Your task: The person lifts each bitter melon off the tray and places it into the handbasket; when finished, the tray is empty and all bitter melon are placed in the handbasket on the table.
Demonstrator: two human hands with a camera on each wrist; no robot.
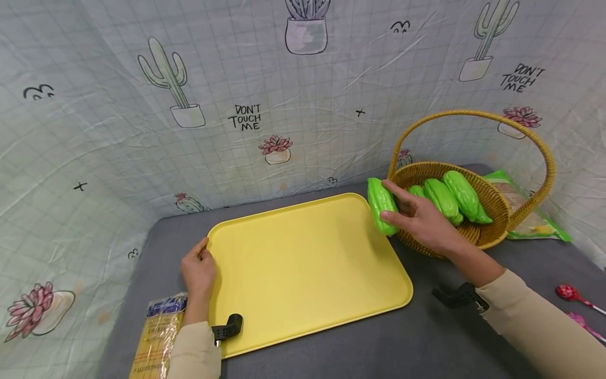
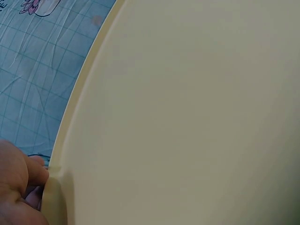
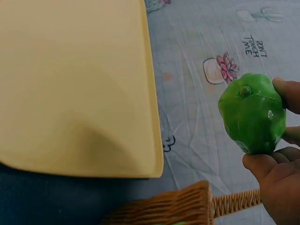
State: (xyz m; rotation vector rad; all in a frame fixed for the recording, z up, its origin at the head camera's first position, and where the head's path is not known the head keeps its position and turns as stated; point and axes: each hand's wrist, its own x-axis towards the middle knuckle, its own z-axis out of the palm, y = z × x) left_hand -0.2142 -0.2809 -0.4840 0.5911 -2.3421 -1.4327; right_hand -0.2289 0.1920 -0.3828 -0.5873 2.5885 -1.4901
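A shiny, ridged green bitter melon [image 1: 382, 206] is pinched between the thumb and fingers of my right hand [image 1: 423, 218], above the right edge of the yellow tray [image 1: 303, 268]. In the right wrist view the bitter melon [image 3: 253, 115] shows its end with a small stem nub, and the fingers [image 3: 288, 93] hold its side. My left hand [image 1: 200, 268] grips the tray's left rim near the far corner. In the left wrist view, its fingers [image 2: 35, 171] close on that rim [image 2: 58, 152].
A wicker basket [image 1: 499, 202] with a tall handle holds several more green bitter melons [image 1: 460, 195] at the right. Behind it lies a green-edged bag [image 1: 532, 216]. A spaghetti packet [image 1: 156, 337] lies by the left forearm. Two lollipops [image 1: 568, 292] lie at the far right.
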